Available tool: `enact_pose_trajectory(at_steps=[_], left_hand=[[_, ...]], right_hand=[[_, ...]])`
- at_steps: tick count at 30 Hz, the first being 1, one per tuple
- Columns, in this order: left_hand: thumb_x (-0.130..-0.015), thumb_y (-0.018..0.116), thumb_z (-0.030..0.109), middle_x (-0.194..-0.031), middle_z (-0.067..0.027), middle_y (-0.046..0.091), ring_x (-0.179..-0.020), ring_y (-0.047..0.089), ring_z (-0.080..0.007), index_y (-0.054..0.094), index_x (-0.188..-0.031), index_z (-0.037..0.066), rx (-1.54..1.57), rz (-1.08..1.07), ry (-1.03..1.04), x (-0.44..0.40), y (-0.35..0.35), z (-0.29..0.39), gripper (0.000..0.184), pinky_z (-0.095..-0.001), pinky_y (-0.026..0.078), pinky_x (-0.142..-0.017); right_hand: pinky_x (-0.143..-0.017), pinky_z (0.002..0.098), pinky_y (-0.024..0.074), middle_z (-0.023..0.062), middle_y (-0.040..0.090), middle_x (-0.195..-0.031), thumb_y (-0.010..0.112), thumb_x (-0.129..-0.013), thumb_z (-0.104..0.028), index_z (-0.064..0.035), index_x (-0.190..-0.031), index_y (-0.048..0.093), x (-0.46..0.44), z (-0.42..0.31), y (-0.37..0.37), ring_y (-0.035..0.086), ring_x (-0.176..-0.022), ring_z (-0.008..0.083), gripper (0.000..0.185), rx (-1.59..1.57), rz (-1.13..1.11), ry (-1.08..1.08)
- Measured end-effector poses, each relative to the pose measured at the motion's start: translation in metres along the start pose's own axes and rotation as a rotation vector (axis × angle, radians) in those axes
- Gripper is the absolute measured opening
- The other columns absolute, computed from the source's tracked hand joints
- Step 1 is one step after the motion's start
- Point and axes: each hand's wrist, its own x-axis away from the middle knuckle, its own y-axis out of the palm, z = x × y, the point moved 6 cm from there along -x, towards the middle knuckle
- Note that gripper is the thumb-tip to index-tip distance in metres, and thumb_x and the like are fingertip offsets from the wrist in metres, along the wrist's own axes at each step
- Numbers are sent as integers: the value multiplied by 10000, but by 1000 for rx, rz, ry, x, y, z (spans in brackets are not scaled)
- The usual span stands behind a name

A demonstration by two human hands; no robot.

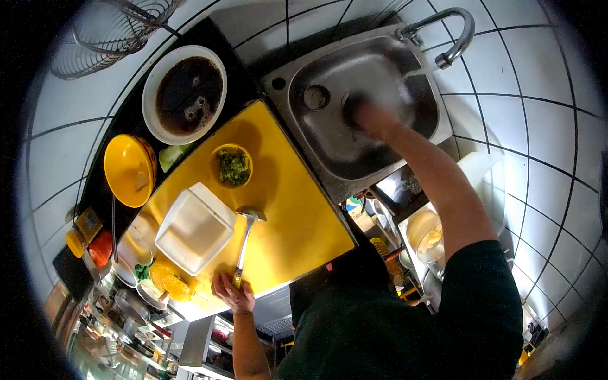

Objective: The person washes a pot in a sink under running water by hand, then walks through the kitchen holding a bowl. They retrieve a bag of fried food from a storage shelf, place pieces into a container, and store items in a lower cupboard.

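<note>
On the yellow cutting board (304, 234), a metal ladle (246, 244) lies with its bowl away from me. My left hand (233, 293) is at the board's near edge, fingers and thumb closed about the end of the ladle's handle. My right hand (378, 120) reaches down into the steel sink (335, 152), smeared by motion. A dark, blurred shape (354, 109) shows beside its fingers; whether the hand holds it is unclear. Left of the ladle sits a white square tub (196, 228). Beyond it is a small yellow bowl of chopped greens (233, 166).
A white basin of dark liquid (190, 95) and an orange-yellow bowl (130, 171) stand at the left. Water runs from the curved faucet (459, 47). Tiled walls close in the back and right. A bowl with yellowish pieces (425, 237) sits below my right arm.
</note>
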Motion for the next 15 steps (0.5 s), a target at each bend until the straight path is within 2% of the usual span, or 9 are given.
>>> enact_pose_trajectory(at_steps=[3, 11, 15], left_hand=[[-987, 428, 515, -1410, -276, 410, -1272, 404, -450, 409, -1454, -31, 15, -15, 2, -2, -1, 0, 719, -614, 336, -1070], [-986, 421, 520, -1382, -271, 425, -1265, 404, -451, 417, -1432, -37, 15, -26, -19, -3, -2, 3, 714, -630, 328, -1071], [-981, 415, 541, -1404, -272, 413, -1278, 397, -448, 425, -1436, -32, 10, -41, -48, 5, 3, -3, 732, -623, 328, -1075]], right_hand=[[-1029, 467, 488, 180, 595, -1362, 570, -949, -187, -71, -1290, 640, -32, 6, 15, 594, -1215, 353, 367, 74, -80, -100], [-997, 470, 500, 171, 631, -1314, 590, -939, -197, -73, -1234, 675, -107, 20, 34, 621, -1167, 336, 331, 20, -130, -234], [-982, 471, 506, 167, 649, -1290, 601, -934, -202, -74, -1206, 692, -127, 25, 45, 635, -1142, 328, 314, -44, -99, -181]])
